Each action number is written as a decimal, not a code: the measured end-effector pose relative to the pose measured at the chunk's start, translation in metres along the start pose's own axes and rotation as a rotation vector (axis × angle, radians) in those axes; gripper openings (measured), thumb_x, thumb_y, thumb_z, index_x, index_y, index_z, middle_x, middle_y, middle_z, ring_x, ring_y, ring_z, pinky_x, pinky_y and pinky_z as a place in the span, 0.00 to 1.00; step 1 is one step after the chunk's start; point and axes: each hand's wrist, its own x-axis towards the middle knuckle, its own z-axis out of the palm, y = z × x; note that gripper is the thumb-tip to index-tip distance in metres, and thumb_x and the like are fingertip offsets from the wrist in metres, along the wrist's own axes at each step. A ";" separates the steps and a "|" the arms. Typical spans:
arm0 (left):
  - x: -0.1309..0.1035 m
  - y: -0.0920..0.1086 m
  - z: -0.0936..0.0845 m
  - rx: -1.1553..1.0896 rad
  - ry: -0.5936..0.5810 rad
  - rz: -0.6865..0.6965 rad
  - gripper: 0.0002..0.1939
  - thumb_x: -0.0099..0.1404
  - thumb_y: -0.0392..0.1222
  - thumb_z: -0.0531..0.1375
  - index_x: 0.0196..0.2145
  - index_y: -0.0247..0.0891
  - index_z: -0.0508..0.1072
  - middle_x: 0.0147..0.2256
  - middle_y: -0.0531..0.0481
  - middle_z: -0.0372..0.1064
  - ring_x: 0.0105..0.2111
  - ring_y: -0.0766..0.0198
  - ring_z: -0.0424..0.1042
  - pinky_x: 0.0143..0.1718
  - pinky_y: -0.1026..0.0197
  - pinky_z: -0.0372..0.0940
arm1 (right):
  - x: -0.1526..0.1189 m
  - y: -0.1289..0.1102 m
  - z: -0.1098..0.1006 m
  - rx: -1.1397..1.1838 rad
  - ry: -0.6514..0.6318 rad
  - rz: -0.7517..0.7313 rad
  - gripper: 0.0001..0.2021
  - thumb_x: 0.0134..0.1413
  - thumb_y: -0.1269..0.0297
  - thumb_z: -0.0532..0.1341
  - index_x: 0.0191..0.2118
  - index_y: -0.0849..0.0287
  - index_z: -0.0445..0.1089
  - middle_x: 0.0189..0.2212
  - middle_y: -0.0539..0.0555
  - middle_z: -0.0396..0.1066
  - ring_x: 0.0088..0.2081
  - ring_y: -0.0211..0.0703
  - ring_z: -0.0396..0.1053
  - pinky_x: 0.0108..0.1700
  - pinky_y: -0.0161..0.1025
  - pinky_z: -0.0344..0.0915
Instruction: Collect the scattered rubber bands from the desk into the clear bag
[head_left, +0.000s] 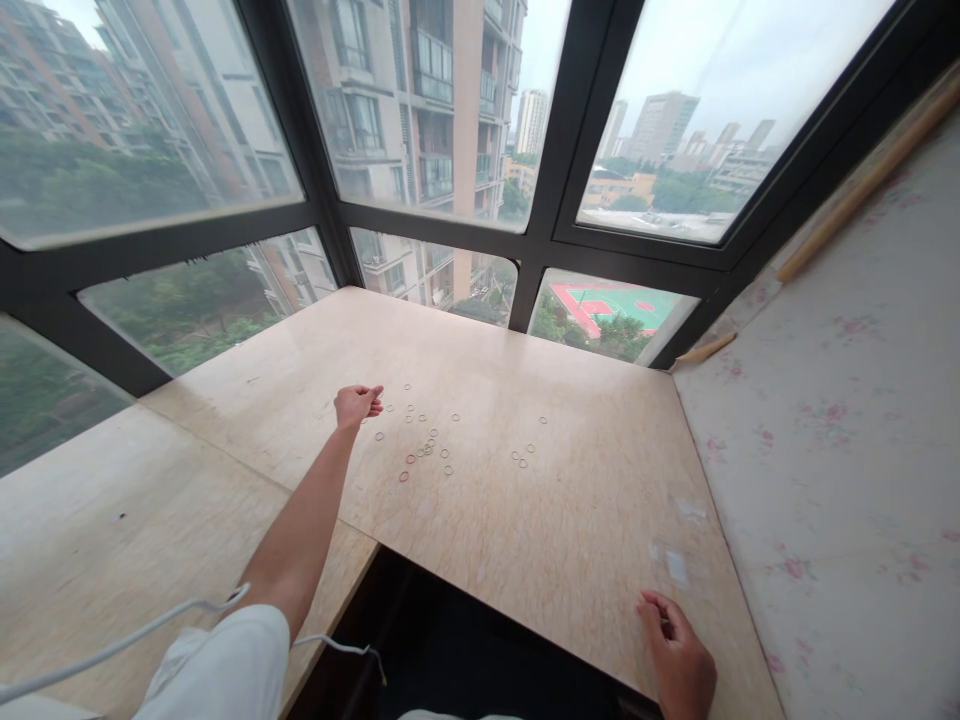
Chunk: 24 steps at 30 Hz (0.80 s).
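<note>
Several thin pale rings (445,454) lie scattered on a beige marble-patterned countertop (465,520), some overlapping in a small cluster. Two red rings (404,477) are at the near side of that cluster. A looser group of pale rings (523,463) lies farther right. My left hand (358,404) reaches over the left side of the scatter, its fingertips pinched together; whatever is between them is too small to make out. At the lower right, my right hand (679,650) is held by the counter's front edge with fingers curled closed, and no object shows in it.
Dark-framed windows (540,230) border the back and left of the counter. A flower-patterned wall (832,450) rises at the right. Clear tape with a white patch (676,567) is stuck near it. A white cable (120,640) crosses my left arm. Below the front edge is a dark gap (450,630).
</note>
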 end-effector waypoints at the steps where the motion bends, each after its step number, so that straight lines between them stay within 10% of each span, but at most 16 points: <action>1: -0.001 -0.002 0.000 0.002 -0.008 -0.009 0.11 0.52 0.41 0.67 0.22 0.32 0.71 0.16 0.48 0.69 0.18 0.61 0.73 0.19 0.64 0.71 | 0.000 0.000 0.000 0.002 -0.004 0.000 0.23 0.39 0.45 0.54 0.34 0.56 0.75 0.27 0.56 0.76 0.30 0.53 0.71 0.31 0.40 0.62; 16: -0.081 -0.007 0.100 0.027 -0.675 -0.040 0.12 0.52 0.39 0.68 0.33 0.31 0.73 0.26 0.47 0.74 0.25 0.63 0.75 0.27 0.64 0.71 | -0.002 0.000 0.002 0.021 0.034 -0.043 0.22 0.42 0.46 0.54 0.34 0.56 0.76 0.26 0.56 0.76 0.28 0.49 0.71 0.30 0.38 0.60; 24: -0.105 0.005 0.116 0.062 -0.907 -0.014 0.12 0.53 0.37 0.68 0.34 0.31 0.72 0.29 0.44 0.75 0.28 0.60 0.77 0.31 0.60 0.72 | -0.002 0.001 0.003 0.055 0.028 -0.037 0.22 0.43 0.46 0.54 0.34 0.56 0.76 0.27 0.56 0.76 0.29 0.49 0.71 0.30 0.37 0.61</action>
